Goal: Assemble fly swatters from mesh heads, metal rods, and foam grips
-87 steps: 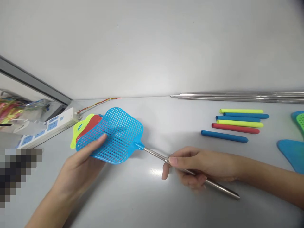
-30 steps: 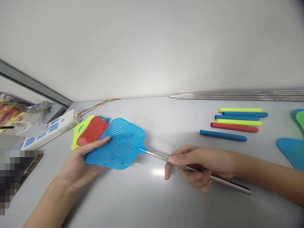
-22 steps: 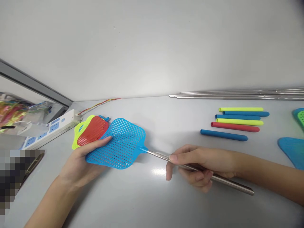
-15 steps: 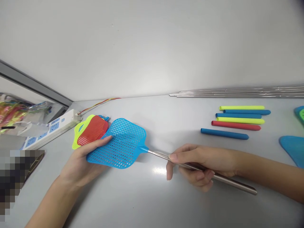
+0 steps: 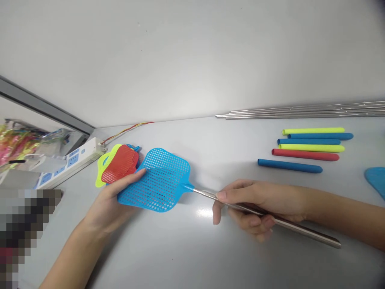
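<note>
Left hand [image 5: 108, 204]: you pinch blue swatter [image 5: 162, 180] mesh, thumb on top | Right hand [image 5: 255, 208]: you curl closed round steel handle [image 5: 309, 235] | Position: beside red swatter [image 5: 120, 163], over table [image 5: 192, 249] | Handling: mesh looks light, flexible; handle stiff, slick, so take hold there

We seem to be in a small workshop: a pale grey bench top [image 5: 216, 156] holds long stainless steel rods [image 5: 300, 112], sorted rows of red, yellow and blue tubular sleeves [image 5: 305, 154], a blue plastic mesh fly swatter [image 5: 159, 180], and a white power strip [image 5: 70, 162].
</note>
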`<state>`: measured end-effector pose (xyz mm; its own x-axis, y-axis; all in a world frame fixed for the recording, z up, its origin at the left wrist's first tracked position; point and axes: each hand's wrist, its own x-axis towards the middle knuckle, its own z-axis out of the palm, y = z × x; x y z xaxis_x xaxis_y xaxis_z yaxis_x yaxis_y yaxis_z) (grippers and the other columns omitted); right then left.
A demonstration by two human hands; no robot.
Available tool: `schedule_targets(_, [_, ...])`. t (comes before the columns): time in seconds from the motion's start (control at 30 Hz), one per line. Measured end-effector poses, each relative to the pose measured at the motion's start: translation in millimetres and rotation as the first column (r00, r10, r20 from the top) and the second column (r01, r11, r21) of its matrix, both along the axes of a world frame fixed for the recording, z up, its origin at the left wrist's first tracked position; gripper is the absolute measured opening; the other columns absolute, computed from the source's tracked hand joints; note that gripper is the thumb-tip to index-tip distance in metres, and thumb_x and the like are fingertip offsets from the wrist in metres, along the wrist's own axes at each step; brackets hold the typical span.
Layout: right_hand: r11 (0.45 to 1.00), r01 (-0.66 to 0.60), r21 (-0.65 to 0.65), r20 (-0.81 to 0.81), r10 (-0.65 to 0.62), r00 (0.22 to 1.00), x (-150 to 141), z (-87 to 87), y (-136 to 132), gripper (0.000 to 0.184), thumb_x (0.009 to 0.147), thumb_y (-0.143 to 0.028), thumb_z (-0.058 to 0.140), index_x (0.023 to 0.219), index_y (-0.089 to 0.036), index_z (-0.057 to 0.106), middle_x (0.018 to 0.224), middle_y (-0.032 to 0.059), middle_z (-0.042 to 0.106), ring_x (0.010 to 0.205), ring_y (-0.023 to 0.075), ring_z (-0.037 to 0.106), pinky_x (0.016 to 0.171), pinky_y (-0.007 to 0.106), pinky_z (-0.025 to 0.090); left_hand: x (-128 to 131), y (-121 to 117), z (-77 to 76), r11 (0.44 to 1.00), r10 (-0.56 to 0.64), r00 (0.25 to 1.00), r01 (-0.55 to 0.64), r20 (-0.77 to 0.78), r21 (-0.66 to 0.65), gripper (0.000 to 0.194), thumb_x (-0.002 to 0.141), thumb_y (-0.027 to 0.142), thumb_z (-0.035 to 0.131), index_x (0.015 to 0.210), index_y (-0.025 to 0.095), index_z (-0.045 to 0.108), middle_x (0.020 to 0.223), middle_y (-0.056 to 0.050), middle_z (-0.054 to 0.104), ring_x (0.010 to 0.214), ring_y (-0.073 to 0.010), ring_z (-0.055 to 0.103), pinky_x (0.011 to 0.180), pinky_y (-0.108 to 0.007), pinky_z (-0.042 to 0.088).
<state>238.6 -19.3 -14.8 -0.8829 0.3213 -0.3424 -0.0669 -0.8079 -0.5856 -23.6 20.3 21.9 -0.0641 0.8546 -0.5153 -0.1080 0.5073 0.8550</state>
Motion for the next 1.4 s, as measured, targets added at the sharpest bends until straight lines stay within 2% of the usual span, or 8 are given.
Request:
schedule_targets(0.17, [0.999, 0.01, 0.041, 0.007, -0.01, 1.0, -0.1, -1.0, -1.8, 0.031, 0.09, -0.038, 0.04, 0.088, -0.012, 0.057, 0.048, -0.0082, 0.036, 0.035, 0.0015, 0.025, 0.041, 0.019, 0.027, -4.8, -4.8, -8.6, 0.951, -0.249, 0.968, 0.249, 0.025, -0.181, 0.031, 0.072, 0.031, 0.065, 0.1, 0.017, 0.065, 0.091, -0.005, 0.07, 0.084, -0.0244, 0.066, 0.071, -0.031, 0.055])
schedule_targets(0.23, [0.999, 0.014, 0.053, -0.004, -0.014, 1.0, -0.3, -1.7, -2.2, 0.031, 0.09, -0.039, 0.04, 0.088, -0.012, 0.057, 0.048, -0.0083, 0.036, 0.036, 0.0015, 0.025, 0.042, 0.019, 0.027, -7.6, -4.9, -11.3, 0.937, -0.295, 0.955, 0.296, 0.037, -0.184, 0.028, 0.073, 0.032, 0.063, 0.097, 0.018, 0.066, 0.087, -0.003, 0.07, 0.087, -0.0252, 0.065, 0.073, -0.032, 0.054])
schedule_targets(0.5, [0.998, 0.023, 0.066, -0.008, -0.023, 1.0, -0.4, -2.4, -0.7, 0.03, 0.091, -0.037, 0.04, 0.089, -0.013, 0.057, 0.049, -0.0081, 0.035, 0.037, 0.0017, 0.025, 0.042, 0.02, 0.026, -11.2, -3.8, -13.7, 0.937, -0.304, 0.953, 0.299, 0.001, -0.181, 0.026, 0.073, 0.032, 0.062, 0.096, 0.022, 0.067, 0.084, -0.003, 0.07, 0.084, -0.0269, 0.065, 0.072, -0.034, 0.052])
schedule_targets(0.7, [0.996, 0.029, 0.085, -0.015, -0.028, 0.999, -0.5, -3.9, -2.1, 0.029, 0.09, -0.037, 0.043, 0.087, -0.013, 0.057, 0.048, -0.0086, 0.034, 0.037, 0.0019, 0.023, 0.041, 0.02, 0.025, -14.5, -7.2, -13.9, 0.922, -0.345, 0.936, 0.326, -0.065, -0.209, 0.03, 0.071, 0.035, 0.064, 0.1, 0.025, 0.065, 0.094, -0.002, 0.069, 0.085, -0.0257, 0.064, 0.078, -0.034, 0.05])
schedule_targets(0.9, [0.996, 0.026, 0.085, -0.011, -0.026, 1.0, -0.1, -3.1, -1.6, 0.029, 0.089, -0.037, 0.044, 0.084, -0.013, 0.057, 0.048, -0.0086, 0.034, 0.037, 0.0022, 0.023, 0.041, 0.02, 0.025, -18.6, -8.1, -14.0, 0.908, -0.389, 0.921, 0.382, -0.006, -0.171, 0.033, 0.074, 0.033, 0.062, 0.106, 0.026, 0.062, 0.091, -0.001, 0.069, 0.091, -0.0268, 0.063, 0.077, -0.035, 0.05])
schedule_targets(1.07, [0.996, 0.037, 0.087, -0.006, -0.037, 0.999, -0.2, -2.2, -0.8, 0.03, 0.089, -0.039, 0.043, 0.084, -0.013, 0.057, 0.049, -0.0082, 0.034, 0.038, 0.0022, 0.024, 0.042, 0.02, 0.026, -10.5, -6.7, -10.0, 0.9, -0.42, 0.907, 0.421, 0.029, -0.113, 0.031, 0.074, 0.034, 0.062, 0.101, 0.019, 0.066, 0.084, -0.004, 0.071, 0.087, -0.0262, 0.064, 0.076, -0.034, 0.052])
schedule_targets(1.2, [0.995, 0.059, 0.077, -0.036, -0.056, 0.998, -1.1, -2.7, -1.3, 0.03, 0.09, -0.038, 0.042, 0.085, -0.012, 0.057, 0.05, -0.0076, 0.035, 0.038, 0.0026, 0.026, 0.044, 0.02, 0.028, -4.2, -6.1, -4.3, 0.925, -0.369, 0.929, 0.37, 0.031, -0.087, 0.027, 0.074, 0.032, 0.063, 0.096, 0.017, 0.067, 0.086, -0.006, 0.071, 0.081, -0.0231, 0.066, 0.069, -0.03, 0.054])
schedule_targets(1.4, [0.996, 0.085, 0.012, -0.076, -0.084, 0.994, -3.3, -3.6, -2.8, 0.033, 0.09, -0.038, 0.04, 0.085, -0.011, 0.058, 0.053, -0.006, 0.038, 0.039, 0.003, 0.029, 0.045, 0.02, 0.029, -8.6, -1.8, 1.9, 0.986, -0.167, 0.985, 0.168, 0.041, -0.008, 0.031, 0.071, 0.029, 0.067, 0.1, 0.021, 0.066, 0.09, -0.002, 0.071, 0.073, -0.0185, 0.067, 0.062, -0.023, 0.055])
